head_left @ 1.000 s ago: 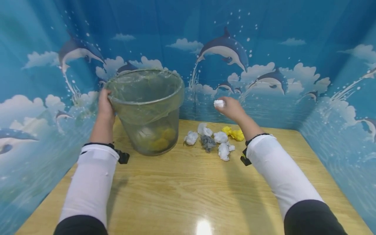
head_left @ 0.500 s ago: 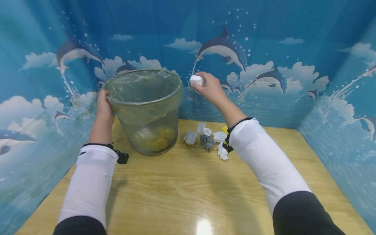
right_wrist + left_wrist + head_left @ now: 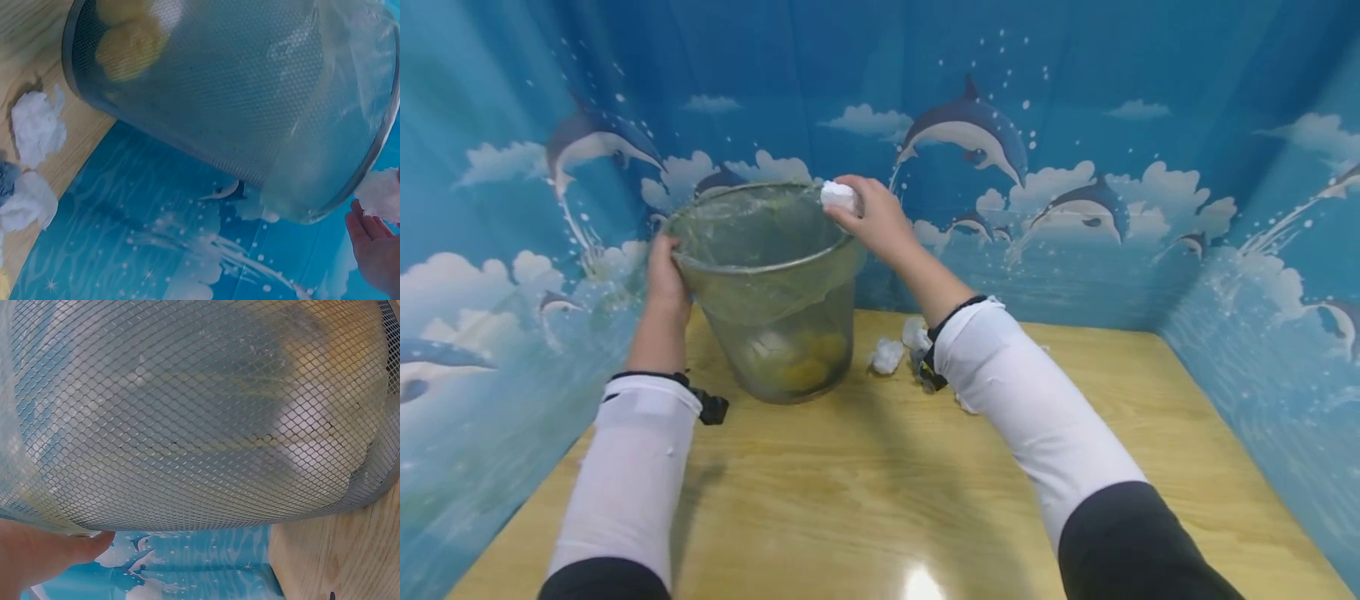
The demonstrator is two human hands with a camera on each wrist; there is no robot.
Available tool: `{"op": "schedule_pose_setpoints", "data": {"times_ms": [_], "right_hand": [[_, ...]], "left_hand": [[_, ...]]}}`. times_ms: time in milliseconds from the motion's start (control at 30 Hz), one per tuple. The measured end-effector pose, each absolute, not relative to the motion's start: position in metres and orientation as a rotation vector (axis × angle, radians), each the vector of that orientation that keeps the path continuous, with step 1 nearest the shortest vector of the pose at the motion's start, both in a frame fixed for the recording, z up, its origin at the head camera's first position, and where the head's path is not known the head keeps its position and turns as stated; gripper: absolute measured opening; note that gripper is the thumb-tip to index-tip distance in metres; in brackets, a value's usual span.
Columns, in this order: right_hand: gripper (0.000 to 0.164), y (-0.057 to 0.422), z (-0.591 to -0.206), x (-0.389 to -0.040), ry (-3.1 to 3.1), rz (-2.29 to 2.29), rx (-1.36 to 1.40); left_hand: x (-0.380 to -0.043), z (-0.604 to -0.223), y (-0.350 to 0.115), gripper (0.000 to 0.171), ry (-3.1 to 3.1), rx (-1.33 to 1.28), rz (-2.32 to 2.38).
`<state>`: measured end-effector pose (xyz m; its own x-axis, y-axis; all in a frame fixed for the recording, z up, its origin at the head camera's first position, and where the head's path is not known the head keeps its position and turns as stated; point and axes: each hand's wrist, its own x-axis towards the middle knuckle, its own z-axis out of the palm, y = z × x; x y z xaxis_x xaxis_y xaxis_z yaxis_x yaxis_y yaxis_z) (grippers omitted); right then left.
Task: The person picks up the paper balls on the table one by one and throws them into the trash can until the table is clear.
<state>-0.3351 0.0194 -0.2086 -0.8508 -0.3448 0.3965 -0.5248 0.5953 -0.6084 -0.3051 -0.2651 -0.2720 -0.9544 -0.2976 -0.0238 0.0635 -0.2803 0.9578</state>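
Note:
A mesh wastebasket (image 3: pixel 775 304) with a clear bag folded over its rim stands upright at the back left of the table. Against its left side, just under the rim, my left hand (image 3: pixel 664 271) holds it; the left wrist view shows a thumb (image 3: pixel 59 550) along the mesh. My right hand (image 3: pixel 880 218) pinches a crumpled white paper ball (image 3: pixel 839 196) at the right part of the rim. Yellow crumpled paper (image 3: pixel 128 50) and something pale show through the mesh at the bottom. Other white paper balls (image 3: pixel 887 356) lie right of the basket, partly hidden by my right forearm.
The wooden table (image 3: pixel 820 483) stretches in front of both arms. A blue dolphin-print curtain (image 3: pixel 1075 100) encloses the back and both sides, close behind the basket. A grey crumpled paper (image 3: pixel 7 180) lies beside the white ones in the right wrist view.
My right hand has moved left with the white paper ball, from above the loose papers to the basket's rim. The left hand and the basket have stayed in place.

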Motion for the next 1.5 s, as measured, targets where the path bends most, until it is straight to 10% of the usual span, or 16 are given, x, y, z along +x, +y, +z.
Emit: {"op": "schedule_pose_setpoints", "data": {"times_ms": [1500], "right_hand": [[0.076, 0.003, -0.209, -0.335, -2.936, 0.666, 0.667]], "left_hand": [[-0.307, -0.273, -0.266, 0.066, -1.786, 0.320, -2.273]]}}
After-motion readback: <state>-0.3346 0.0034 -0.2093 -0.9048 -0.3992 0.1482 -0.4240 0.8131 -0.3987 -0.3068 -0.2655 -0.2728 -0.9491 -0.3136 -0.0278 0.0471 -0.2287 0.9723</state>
